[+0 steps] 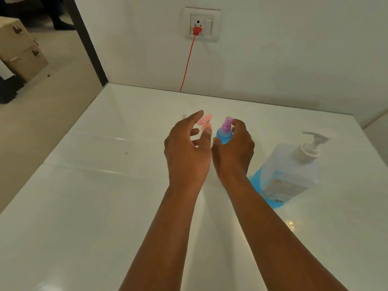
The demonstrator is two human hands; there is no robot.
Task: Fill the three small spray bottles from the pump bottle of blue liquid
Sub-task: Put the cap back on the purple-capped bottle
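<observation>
Gripping blue spray bottle (224, 137): right hand (234, 149); left hand (186, 152) spread.

A red plug (197, 30) sat in the wall socket (202, 24); its cable (187, 64) hung below, boxes (20, 49) far left of it.

A single wide-angle view looks from the person's head forward and steeply down over both forearms onto the white tabletop (84, 206). The hands sit close at the centre. The lens faces the wall, where a socket (202, 25) appears at the top, and floor shows at the left edge.
</observation>
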